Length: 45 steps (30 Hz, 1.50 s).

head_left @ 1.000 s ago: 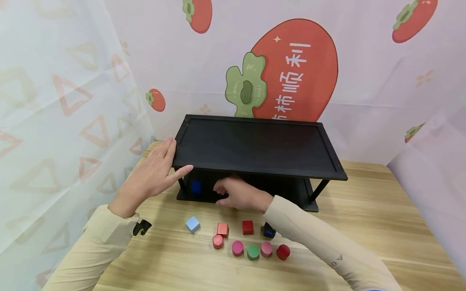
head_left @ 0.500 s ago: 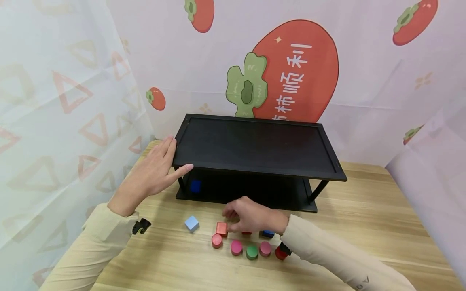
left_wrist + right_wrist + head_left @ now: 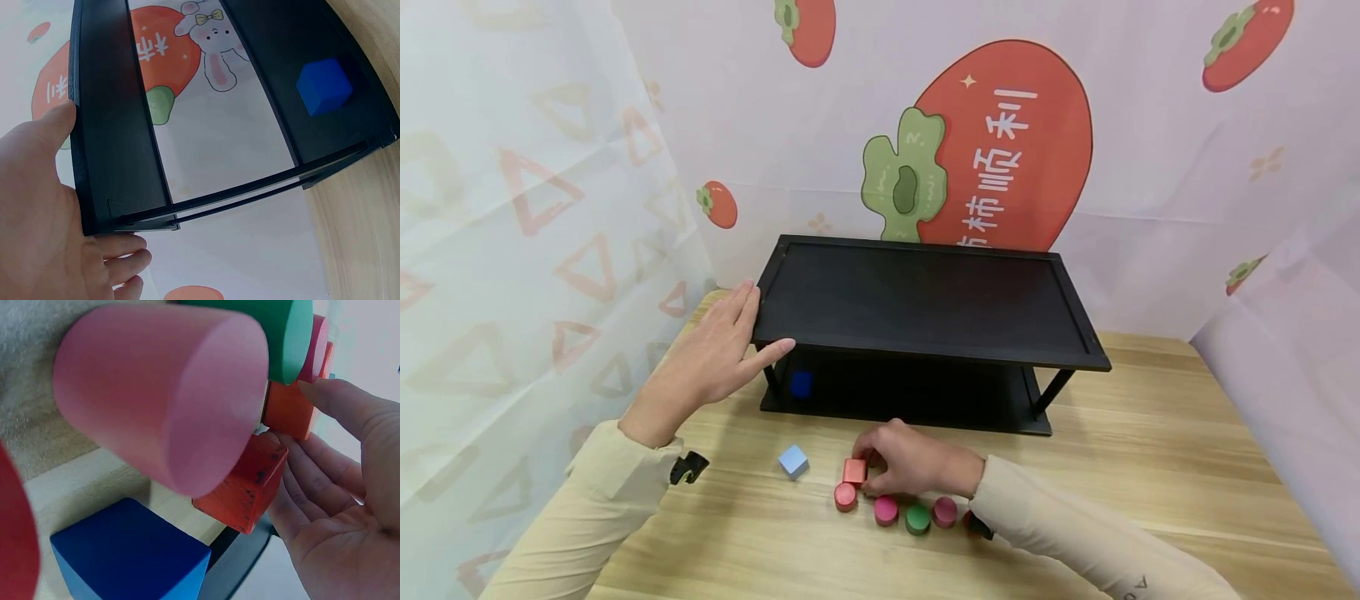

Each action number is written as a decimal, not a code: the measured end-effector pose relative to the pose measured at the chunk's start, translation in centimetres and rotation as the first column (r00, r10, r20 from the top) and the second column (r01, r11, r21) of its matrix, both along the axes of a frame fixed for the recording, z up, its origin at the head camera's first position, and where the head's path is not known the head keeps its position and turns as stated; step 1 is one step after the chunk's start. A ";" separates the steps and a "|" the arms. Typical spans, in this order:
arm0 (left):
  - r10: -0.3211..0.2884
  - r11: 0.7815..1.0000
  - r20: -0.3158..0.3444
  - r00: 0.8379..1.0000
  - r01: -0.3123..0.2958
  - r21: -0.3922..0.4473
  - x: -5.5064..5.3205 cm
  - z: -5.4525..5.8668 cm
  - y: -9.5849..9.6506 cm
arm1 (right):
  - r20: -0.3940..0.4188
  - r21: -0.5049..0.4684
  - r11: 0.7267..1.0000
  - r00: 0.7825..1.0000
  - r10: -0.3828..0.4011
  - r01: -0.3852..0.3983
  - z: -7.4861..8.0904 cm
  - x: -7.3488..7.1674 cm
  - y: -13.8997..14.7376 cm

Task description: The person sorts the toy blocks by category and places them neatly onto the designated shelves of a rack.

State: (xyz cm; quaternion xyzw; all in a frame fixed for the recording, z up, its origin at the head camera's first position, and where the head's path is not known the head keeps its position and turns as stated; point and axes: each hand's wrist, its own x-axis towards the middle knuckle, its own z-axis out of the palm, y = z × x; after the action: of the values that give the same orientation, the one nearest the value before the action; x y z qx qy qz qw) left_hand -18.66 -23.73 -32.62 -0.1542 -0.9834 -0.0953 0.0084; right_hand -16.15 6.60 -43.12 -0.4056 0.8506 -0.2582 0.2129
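My right hand (image 3: 917, 458) is down at the table, its thumb and fingers on either side of a coral-red cube (image 3: 853, 470). In the right wrist view, the thumb is against that cube (image 3: 289, 409) and a darker red cube (image 3: 244, 487) lies beside the fingers; the head view hides this second cube under the hand. My left hand (image 3: 715, 337) rests with straight fingers along the left edge of a black two-tier shelf (image 3: 925, 300), its thumb over the front edge. A dark blue cube (image 3: 325, 86) sits on the shelf's lower tier, near the left end.
A light blue cube (image 3: 793, 462) lies left of the right hand. A coral cylinder (image 3: 846, 497), a magenta one (image 3: 886, 510), a green one (image 3: 917, 519) and a pink one (image 3: 945, 512) stand in front. Another blue cube (image 3: 131, 550) shows in the right wrist view.
My right hand has come out from under the shelf's top, moved toward the front of the table, and closed around the coral-red cube. The left hand has stayed on the shelf.
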 end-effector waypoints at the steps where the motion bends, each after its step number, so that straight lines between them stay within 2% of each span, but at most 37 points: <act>1: 0.000 1.000 -0.001 1.000 0.000 -0.003 0.0 0.0 0.0 | 0.003 -0.005 1.000 1.000 0.000 0.000 0.0 0.0 0.0; 7: -0.001 1.000 0.002 1.000 0.001 -0.005 0.1 0.1 0.0 | -0.013 -0.038 0.999 1.000 0.011 -0.011 0.1 -0.4 0.1; 14: 0.003 1.000 0.000 1.000 -0.003 -0.009 0.1 0.1 0.1 | -0.025 -0.045 0.999 1.000 -0.002 0.001 1.0 -1.3 0.3; 18: 0.005 1.000 -0.008 1.000 -0.005 -0.027 0.0 0.2 0.1 | -0.019 -0.025 0.999 1.000 -0.020 0.019 1.7 -2.1 0.3; 29: -0.003 0.999 -0.051 0.999 0.000 -0.047 0.0 0.2 0.1 | -0.072 0.009 0.996 0.993 -0.091 0.092 3.4 -4.8 -0.6; 34: 0.000 0.998 -0.044 0.999 -0.003 -0.057 0.0 0.2 0.0 | -0.116 -0.005 0.997 0.990 -0.079 0.079 3.3 -6.2 -1.3; 37: 0.003 0.998 -0.045 0.999 -0.005 -0.058 0.0 0.2 0.0 | -0.114 -0.013 0.996 0.990 -0.085 0.084 2.9 -7.0 -1.7; 41: 0.000 0.998 -0.053 0.999 -0.003 -0.063 0.0 0.2 0.1 | -0.054 -0.004 0.989 0.987 -0.148 0.148 2.3 -7.9 -2.0; 45: 0.001 0.998 -0.056 0.998 -0.005 -0.070 0.1 0.2 0.2 | 0.005 0.006 0.975 0.975 -0.223 0.223 1.6 -8.3 -2.1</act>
State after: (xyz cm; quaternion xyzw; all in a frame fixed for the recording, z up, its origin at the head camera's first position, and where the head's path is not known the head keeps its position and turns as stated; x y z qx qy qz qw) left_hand -18.54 -23.55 -32.42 -0.1556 -0.9857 -0.0562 0.0304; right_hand -24.47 4.48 -41.50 -0.3065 0.8908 -0.2793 0.1859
